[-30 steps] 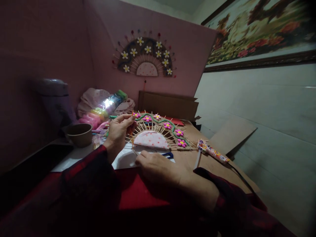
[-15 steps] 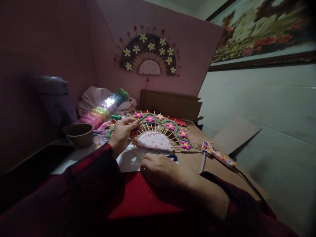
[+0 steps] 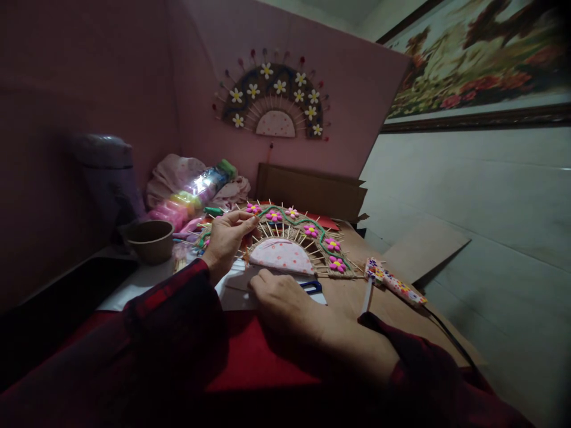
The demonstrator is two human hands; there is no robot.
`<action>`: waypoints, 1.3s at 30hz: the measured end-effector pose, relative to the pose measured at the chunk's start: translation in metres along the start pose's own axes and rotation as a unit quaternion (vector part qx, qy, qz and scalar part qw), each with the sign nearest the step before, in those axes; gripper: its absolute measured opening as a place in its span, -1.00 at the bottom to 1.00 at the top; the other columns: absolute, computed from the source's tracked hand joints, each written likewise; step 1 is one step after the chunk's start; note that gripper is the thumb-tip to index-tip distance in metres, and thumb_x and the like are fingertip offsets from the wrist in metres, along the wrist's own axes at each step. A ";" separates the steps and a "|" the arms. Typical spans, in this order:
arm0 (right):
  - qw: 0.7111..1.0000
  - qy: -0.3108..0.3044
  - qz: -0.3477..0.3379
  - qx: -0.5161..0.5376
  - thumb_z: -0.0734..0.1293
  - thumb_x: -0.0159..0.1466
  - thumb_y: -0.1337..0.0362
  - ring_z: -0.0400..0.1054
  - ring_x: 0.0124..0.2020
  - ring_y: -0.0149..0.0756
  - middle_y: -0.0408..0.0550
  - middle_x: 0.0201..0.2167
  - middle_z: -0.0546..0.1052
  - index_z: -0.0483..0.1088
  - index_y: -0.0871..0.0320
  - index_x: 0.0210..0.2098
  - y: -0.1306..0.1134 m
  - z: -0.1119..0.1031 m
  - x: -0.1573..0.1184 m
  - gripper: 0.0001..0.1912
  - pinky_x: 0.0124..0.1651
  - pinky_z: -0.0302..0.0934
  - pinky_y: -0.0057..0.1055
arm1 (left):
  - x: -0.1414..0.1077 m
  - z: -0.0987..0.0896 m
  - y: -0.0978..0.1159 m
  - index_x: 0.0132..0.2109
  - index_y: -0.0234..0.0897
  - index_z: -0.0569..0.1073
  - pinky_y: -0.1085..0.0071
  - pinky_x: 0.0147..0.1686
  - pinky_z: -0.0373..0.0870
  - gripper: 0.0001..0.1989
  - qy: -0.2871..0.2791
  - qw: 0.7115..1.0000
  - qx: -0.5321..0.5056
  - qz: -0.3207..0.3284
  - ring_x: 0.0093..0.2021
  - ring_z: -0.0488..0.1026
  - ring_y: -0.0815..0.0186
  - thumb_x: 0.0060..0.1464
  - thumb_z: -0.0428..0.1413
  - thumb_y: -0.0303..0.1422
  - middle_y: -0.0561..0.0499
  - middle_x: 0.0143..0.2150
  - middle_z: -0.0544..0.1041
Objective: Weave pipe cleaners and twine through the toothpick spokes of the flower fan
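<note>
My left hand (image 3: pixel 229 238) is raised in a pinch at the left part of a half-round fan (image 3: pixel 322 238). From its fingertips hangs what looks like an orange-red tassel (image 3: pixel 245 242), partly hidden by the hand. The fan has thin sticks, pink clay flowers, a wavy green strip and a polka-dot half-circle centre (image 3: pixel 282 255). Lower down, my right hand (image 3: pixel 280 300) is closed over white paper (image 3: pixel 232 291), just in front of the fan. Whatever its fingers hold is hidden. Blue-handled scissors (image 3: pixel 313 288) lie beside it, partly covered.
A flower-patterned glue gun (image 3: pixel 397 285) lies at the right with its cord. On the left stand a brown cup (image 3: pixel 150 241) and a dark tumbler (image 3: pixel 107 178). Bagged coloured clay (image 3: pixel 191 193) and cardboard sheets (image 3: pixel 307 190) are behind. A finished fan (image 3: pixel 272 101) hangs on the wall.
The view has shifted slightly. My right hand has moved a little left, baring more of the scissors' handle. My left hand keeps its pinch near the fan.
</note>
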State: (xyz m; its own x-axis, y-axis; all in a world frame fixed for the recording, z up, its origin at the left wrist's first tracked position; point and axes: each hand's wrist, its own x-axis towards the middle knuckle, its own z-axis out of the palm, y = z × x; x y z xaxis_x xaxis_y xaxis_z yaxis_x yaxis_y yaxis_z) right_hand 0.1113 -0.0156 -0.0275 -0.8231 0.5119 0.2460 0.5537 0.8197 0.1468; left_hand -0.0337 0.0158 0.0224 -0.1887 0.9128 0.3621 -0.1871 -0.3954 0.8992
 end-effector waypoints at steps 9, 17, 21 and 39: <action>0.939 0.212 0.013 0.270 0.20 0.15 0.47 0.32 -0.35 -0.35 -0.05 -0.36 0.43 0.33 0.18 -0.33 0.017 -0.022 -0.012 -0.87 -0.25 0.28 -0.37 | -0.003 -0.003 0.005 -0.45 -0.38 0.43 0.53 -0.69 0.24 -0.84 0.025 0.998 0.000 -0.061 -0.70 0.36 0.42 -0.13 0.24 -0.38 0.00 -0.60 0.48; 0.777 0.341 0.088 0.522 0.27 0.27 0.31 0.40 -0.47 -0.44 -0.15 -0.43 0.45 0.31 0.14 -0.20 0.025 -0.022 -0.014 -0.90 -0.53 0.29 -0.52 | -0.018 0.007 0.003 -0.39 -0.36 0.38 0.43 -0.49 0.49 -0.91 -0.007 0.963 -0.083 -0.257 -0.54 0.50 0.35 0.01 0.10 -0.58 0.00 -0.52 0.46; 0.767 0.341 0.098 0.535 0.28 0.26 0.27 0.42 -0.41 -0.41 -0.12 -0.39 0.46 0.32 0.14 -0.21 0.026 -0.017 -0.012 -0.88 -0.52 0.32 -0.52 | -0.022 0.009 -0.001 -0.37 -0.35 0.36 0.35 -0.48 0.52 -0.91 -0.036 0.943 -0.126 -0.307 -0.54 0.50 0.32 0.03 0.09 -0.59 0.00 -0.50 0.46; 0.806 0.287 0.105 0.507 0.27 0.26 0.23 0.43 -0.38 -0.39 -0.04 -0.24 0.49 0.31 0.12 -0.23 0.028 -0.010 -0.011 -0.88 -0.42 0.37 -0.45 | -0.025 0.012 0.002 -0.37 -0.34 0.36 0.40 -0.48 0.51 -0.87 -0.057 0.932 -0.148 -0.327 -0.58 0.46 0.39 0.12 0.00 -0.58 0.00 -0.53 0.47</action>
State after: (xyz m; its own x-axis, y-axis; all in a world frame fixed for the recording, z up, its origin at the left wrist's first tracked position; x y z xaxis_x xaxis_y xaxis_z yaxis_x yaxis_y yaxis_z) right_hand 0.1368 -0.0008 -0.0163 -0.3696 0.7026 0.6080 0.0461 0.6674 -0.7432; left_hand -0.0181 -0.0063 0.0180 0.1593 0.9665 -0.2012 -0.4871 0.2542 0.8355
